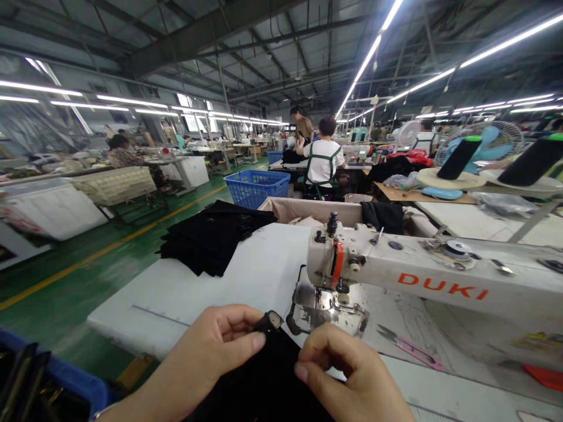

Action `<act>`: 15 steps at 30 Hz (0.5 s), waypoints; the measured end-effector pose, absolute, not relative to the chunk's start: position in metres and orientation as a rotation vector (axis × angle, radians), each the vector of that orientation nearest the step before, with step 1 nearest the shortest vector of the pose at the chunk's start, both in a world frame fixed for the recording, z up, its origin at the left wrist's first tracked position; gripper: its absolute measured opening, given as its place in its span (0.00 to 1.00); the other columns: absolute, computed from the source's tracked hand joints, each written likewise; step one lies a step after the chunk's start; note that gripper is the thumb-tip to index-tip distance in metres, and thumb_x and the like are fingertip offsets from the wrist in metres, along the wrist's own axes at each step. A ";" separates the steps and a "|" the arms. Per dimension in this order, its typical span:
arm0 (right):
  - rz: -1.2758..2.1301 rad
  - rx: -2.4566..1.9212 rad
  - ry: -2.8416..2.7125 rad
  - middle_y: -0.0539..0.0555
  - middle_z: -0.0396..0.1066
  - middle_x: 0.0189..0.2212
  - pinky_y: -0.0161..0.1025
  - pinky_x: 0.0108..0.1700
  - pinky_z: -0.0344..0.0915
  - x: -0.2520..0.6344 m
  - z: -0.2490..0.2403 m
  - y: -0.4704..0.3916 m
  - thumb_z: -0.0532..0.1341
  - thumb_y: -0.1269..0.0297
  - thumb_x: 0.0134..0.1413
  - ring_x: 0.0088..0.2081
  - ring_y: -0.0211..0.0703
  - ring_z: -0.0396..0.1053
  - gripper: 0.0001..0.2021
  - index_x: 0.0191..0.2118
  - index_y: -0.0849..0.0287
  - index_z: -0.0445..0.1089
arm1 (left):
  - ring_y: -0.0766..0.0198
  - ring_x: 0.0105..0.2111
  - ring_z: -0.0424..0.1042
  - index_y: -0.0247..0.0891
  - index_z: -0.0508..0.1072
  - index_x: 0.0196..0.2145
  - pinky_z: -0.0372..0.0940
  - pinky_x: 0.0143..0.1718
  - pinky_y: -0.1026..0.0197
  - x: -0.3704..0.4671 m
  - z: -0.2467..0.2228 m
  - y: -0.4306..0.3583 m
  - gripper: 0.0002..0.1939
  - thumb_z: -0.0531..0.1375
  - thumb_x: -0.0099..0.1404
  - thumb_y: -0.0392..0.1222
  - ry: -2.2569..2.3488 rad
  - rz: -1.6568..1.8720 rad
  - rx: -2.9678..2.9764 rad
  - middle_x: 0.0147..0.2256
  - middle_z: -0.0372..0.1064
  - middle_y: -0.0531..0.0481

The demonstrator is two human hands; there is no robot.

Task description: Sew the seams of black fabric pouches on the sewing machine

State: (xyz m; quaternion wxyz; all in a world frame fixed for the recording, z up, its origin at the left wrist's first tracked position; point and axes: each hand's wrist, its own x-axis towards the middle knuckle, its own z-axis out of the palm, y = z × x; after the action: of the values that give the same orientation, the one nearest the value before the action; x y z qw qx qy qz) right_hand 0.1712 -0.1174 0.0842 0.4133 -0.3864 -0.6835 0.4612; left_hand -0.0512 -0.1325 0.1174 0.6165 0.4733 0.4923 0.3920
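Black cloth (pixel 268 381) hangs between my two hands at the bottom centre, its upper edge folded over and showing a small pale patch. My left hand (pixel 220 346) pinches that folded corner between thumb and fingers. On the right edge of the cloth, my right hand (pixel 347 375) is closed, thumb against the fingers. Just beyond the hands is the metal needle area of a white sewing machine (pixel 378 258). Pink-handled thread snips (pixel 413 346) lie on the white table (pixel 264 258), right of my right hand.
A stack of black cloth pieces (pixel 211 234) lies at the table's far left. A blue crate (pixel 57 375) stands at the lower left, another blue basket (pixel 257 186) beyond the table. Thread cones (pixel 460 158) stand at the right. A person in a white shirt sits ahead.
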 end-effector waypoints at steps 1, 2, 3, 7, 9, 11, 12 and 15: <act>1.130 -0.946 -1.759 0.44 0.74 0.26 0.28 0.33 0.68 0.173 0.085 -0.116 0.61 0.74 0.52 0.29 0.35 0.72 0.07 0.31 0.54 0.73 | 0.57 0.38 0.77 0.36 0.80 0.43 0.68 0.42 0.59 -0.051 0.117 -0.132 0.13 0.67 0.62 0.44 1.146 0.901 1.105 0.38 0.80 0.46; 1.106 -0.900 -1.815 0.44 0.75 0.28 0.28 0.34 0.69 0.175 0.086 -0.115 0.61 0.75 0.53 0.30 0.35 0.73 0.09 0.33 0.52 0.75 | 0.57 0.38 0.77 0.37 0.80 0.43 0.68 0.42 0.59 -0.052 0.119 -0.130 0.13 0.67 0.62 0.44 1.157 0.892 1.128 0.38 0.80 0.46; 1.090 -0.831 -1.875 0.45 0.76 0.30 0.29 0.36 0.69 0.177 0.088 -0.114 0.61 0.76 0.54 0.33 0.35 0.74 0.12 0.35 0.51 0.77 | 0.57 0.38 0.77 0.37 0.80 0.43 0.68 0.42 0.59 -0.053 0.121 -0.129 0.12 0.66 0.62 0.44 1.165 0.873 1.158 0.38 0.80 0.46; 1.119 -0.486 -2.089 0.46 0.78 0.39 0.29 0.43 0.71 0.177 0.086 -0.116 0.56 0.77 0.61 0.39 0.34 0.76 0.19 0.50 0.48 0.75 | 0.56 0.38 0.77 0.37 0.80 0.40 0.67 0.41 0.61 -0.059 0.144 -0.115 0.12 0.65 0.62 0.46 1.219 0.671 1.353 0.38 0.80 0.47; 0.981 -0.404 -2.078 0.47 0.78 0.40 0.28 0.41 0.72 0.171 0.075 -0.122 0.53 0.72 0.67 0.38 0.33 0.76 0.17 0.55 0.50 0.71 | 0.57 0.38 0.77 0.38 0.79 0.39 0.66 0.40 0.63 -0.062 0.152 -0.103 0.10 0.63 0.62 0.45 1.230 0.493 1.495 0.38 0.80 0.49; 0.631 -0.426 -2.085 0.49 0.77 0.37 0.29 0.35 0.71 0.162 0.060 -0.125 0.51 0.67 0.70 0.33 0.35 0.75 0.14 0.54 0.53 0.70 | 0.60 0.34 0.76 0.37 0.78 0.37 0.64 0.34 0.66 -0.063 0.148 -0.088 0.09 0.60 0.64 0.42 1.238 0.282 1.679 0.33 0.79 0.53; 0.410 -0.446 -2.141 0.49 0.77 0.34 0.31 0.32 0.70 0.159 0.053 -0.125 0.51 0.69 0.70 0.30 0.37 0.73 0.13 0.52 0.56 0.71 | 0.62 0.30 0.74 0.37 0.78 0.35 0.62 0.30 0.67 -0.062 0.140 -0.078 0.08 0.59 0.64 0.40 1.245 0.189 1.769 0.30 0.77 0.55; -0.037 -0.522 -2.420 0.49 0.73 0.28 0.38 0.30 0.66 0.152 0.032 -0.113 0.59 0.72 0.64 0.29 0.43 0.69 0.07 0.44 0.59 0.72 | 0.66 0.25 0.70 0.35 0.76 0.31 0.59 0.25 0.67 -0.052 0.099 -0.044 0.05 0.61 0.64 0.36 1.294 0.055 1.950 0.23 0.70 0.57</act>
State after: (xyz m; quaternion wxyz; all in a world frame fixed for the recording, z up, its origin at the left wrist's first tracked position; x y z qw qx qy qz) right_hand 0.1524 -0.1128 0.0316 0.3266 -0.1992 -0.9238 -0.0140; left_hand -0.0522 -0.0442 0.0990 0.3899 0.7671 0.5091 0.0217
